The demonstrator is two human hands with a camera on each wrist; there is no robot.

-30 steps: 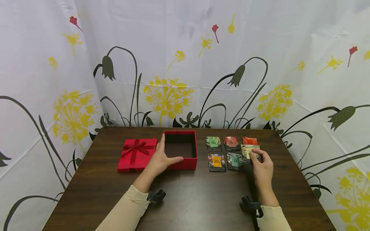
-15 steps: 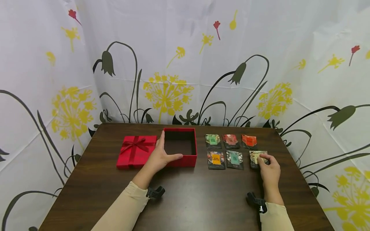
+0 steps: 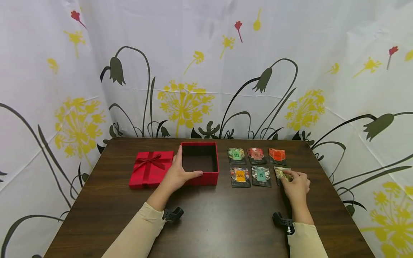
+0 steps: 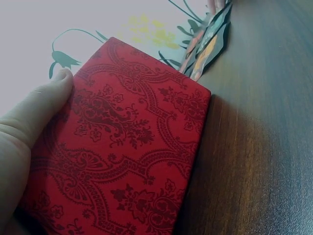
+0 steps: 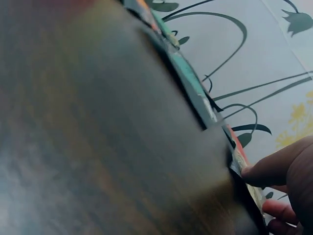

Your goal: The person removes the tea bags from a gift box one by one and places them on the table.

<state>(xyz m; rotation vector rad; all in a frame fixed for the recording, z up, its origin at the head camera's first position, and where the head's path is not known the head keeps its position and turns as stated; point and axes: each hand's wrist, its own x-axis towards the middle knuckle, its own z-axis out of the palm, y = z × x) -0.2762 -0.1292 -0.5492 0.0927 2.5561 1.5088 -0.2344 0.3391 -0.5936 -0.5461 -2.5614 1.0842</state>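
Note:
In the head view my left hand (image 3: 174, 176) rests against the near left corner of an uncovered red gift box (image 3: 208, 178), thumb stretched along its front and fingers straight up its left side. The box's dark inside shows nothing in it. The left wrist view shows the patterned red wall up close, with my thumb (image 4: 46, 105) lying on its edge. At the right, my right hand (image 3: 296, 186) pinches the near right part of a pale-green and black packet (image 3: 279, 172) low on the table. In the right wrist view, thumb and fingers meet at that packet's edge.
The red lid (image 3: 142, 175) with a ribbon bow lies left of the box. Two rows of flat packets include a green one (image 3: 237, 156), a red one (image 3: 256, 155), an orange one (image 3: 277, 155), a yellow-labelled one (image 3: 240, 177) and a teal-labelled one (image 3: 261, 176). A printed curtain hangs behind the table.
The pale-green packet has come off the orange one, first rightward and nearer, then slightly left into the near row beside the teal-labelled packet. My left hand has stayed at the box.

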